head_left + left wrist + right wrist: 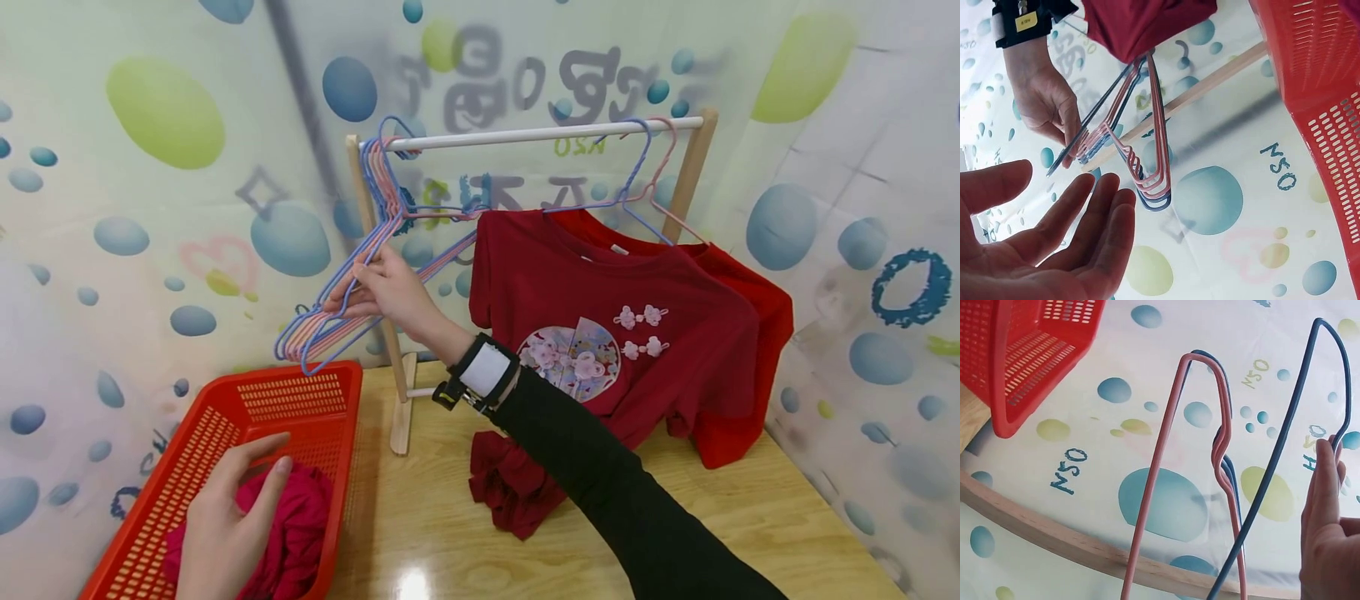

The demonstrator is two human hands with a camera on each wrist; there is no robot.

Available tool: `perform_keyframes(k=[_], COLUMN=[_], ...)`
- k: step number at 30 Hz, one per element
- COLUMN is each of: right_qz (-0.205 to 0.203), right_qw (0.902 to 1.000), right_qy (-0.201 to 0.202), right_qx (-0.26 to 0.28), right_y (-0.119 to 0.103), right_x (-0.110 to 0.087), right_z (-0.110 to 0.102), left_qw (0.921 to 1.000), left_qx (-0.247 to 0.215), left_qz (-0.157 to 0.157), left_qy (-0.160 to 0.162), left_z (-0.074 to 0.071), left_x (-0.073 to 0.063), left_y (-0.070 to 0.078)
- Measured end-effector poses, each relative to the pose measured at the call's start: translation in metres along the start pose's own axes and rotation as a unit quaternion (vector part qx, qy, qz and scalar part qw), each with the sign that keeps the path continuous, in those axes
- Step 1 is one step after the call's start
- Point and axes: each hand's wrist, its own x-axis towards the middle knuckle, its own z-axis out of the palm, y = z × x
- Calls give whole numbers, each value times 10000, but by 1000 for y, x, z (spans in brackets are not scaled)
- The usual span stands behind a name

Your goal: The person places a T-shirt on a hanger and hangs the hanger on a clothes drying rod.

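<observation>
My right hand [390, 292] is at the left end of the rail and pinches a blue hanger [1285, 425] between thumb and fingers. That hanger stands apart from the bunch of pink and blue hangers [375, 242] beside it, and its hook sits higher at the rail. My left hand [228, 508], thumb apart from loosely bent fingers, holds nothing above the red basket [352, 450]. Inside the basket lies crumpled dark pink cloth [300, 525]. In the left wrist view the left palm [1041, 262] shows bare, and the right hand [1047, 103] is behind it at the hangers.
A rack with a white rail [525, 136] and wooden posts [686, 175] stands on the wooden table [420, 517]. Toward its right end hang a dark red T-shirt [540, 275] and a brighter red garment [765, 325]. Bunched dark red cloth [510, 483] touches the table below.
</observation>
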Motion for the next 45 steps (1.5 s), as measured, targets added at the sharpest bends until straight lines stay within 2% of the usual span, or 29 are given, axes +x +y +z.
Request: perform_keyframes(k=[8,12,16,21,27,36,40,45], right_qz=[-49,-109,4,248,404,421,440,599], right_qw=[9999,9998,9996,9994,9986,9985,9984,9979], right_qy=[-107,-127,-183,-223,-315,-227,-208,-100], right_qx=[64,-78,-225,-76,153,261,301,237], right_y=[-10,-11,-5,10,27,42,49,55], right_x=[-2,-5,-11,-21,-45,-87,-102,-117], right_z=[5,8,9,6,-1,-13,-18,-28], left_qw=[10000,10000,10000,9999,9998,9997,9996,9996], left_qx=[-2,2,27,-37,4,217,242,169], left_qz=[-18,26,45,91,172,-66,-74,-237], left_qy=[0,24,32,56,138,77,95,-37], left_z=[-1,-2,-2,-1,-1,-5,-5,-6], left_x=[0,0,-1,-3,-5,-5,-5,-5], left_y=[1,1,1,0,0,1,0,-1])
